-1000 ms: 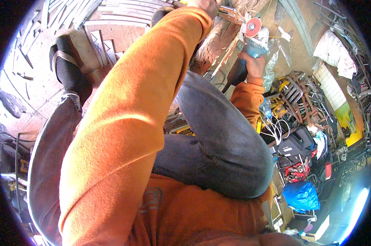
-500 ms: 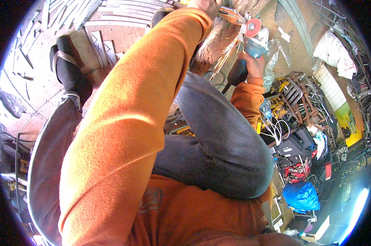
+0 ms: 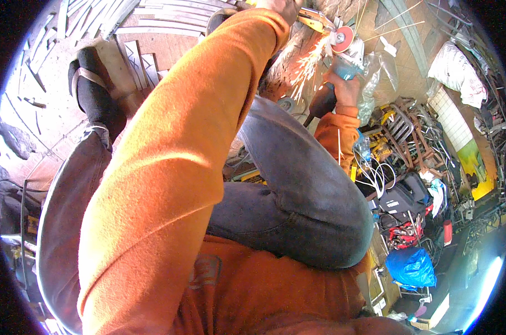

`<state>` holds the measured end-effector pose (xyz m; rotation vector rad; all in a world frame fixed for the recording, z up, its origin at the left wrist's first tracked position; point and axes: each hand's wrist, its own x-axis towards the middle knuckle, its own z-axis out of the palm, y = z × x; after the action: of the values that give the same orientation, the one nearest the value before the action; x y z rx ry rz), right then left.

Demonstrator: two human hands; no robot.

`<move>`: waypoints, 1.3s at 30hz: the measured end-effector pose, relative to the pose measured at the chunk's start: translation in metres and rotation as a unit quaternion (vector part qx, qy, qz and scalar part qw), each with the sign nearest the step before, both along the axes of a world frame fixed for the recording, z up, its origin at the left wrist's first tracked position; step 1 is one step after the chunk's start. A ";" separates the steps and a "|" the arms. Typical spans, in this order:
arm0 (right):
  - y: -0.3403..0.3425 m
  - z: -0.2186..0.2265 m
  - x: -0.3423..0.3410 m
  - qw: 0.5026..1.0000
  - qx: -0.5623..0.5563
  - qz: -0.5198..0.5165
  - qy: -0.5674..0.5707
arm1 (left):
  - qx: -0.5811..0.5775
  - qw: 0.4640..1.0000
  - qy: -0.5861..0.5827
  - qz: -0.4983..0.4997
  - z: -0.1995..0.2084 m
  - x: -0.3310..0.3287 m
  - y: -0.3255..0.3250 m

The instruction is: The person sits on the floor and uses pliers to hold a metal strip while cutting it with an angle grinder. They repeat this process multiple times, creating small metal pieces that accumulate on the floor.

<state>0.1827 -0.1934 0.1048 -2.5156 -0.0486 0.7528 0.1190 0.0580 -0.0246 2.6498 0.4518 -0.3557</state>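
Observation:
My right hand (image 3: 347, 89) is wrapped round the blue body of an angle grinder (image 3: 348, 66). The grinder's red disc (image 3: 341, 39) is at the end of an orange-yellow, tool-like piece (image 3: 315, 21), and bright sparks (image 3: 306, 70) spray down and left from there. At the top edge, my left hand (image 3: 283, 5) is partly cut off by the frame; its fingers look closed on the near end of that orange-yellow piece. Its exact kind is unclear. My left sleeve (image 3: 169, 145) crosses the middle of the view.
A rough log (image 3: 286, 70) lies under the work. Pale metal strips (image 3: 169, 23) cover the floor at far left. Tangled metal and tools (image 3: 401, 128), a black case (image 3: 404, 195) and a blue bag (image 3: 410, 268) crowd the right side. A clear plastic bag (image 3: 382, 72) is beside the grinder.
The spark spray is brighter and wider, with streaks also flying to the upper right. The grinder and disc have shifted very slightly; both hands stay almost in place.

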 end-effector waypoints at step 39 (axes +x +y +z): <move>-0.003 -0.006 0.004 0.999 -0.032 0.009 -0.042 | 0.005 1.000 -0.013 0.002 0.001 -0.001 0.000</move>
<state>0.1866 -0.1968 0.0991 -2.6100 -0.0783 0.6654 0.1181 0.0584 -0.0236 2.6605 0.4515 -0.3193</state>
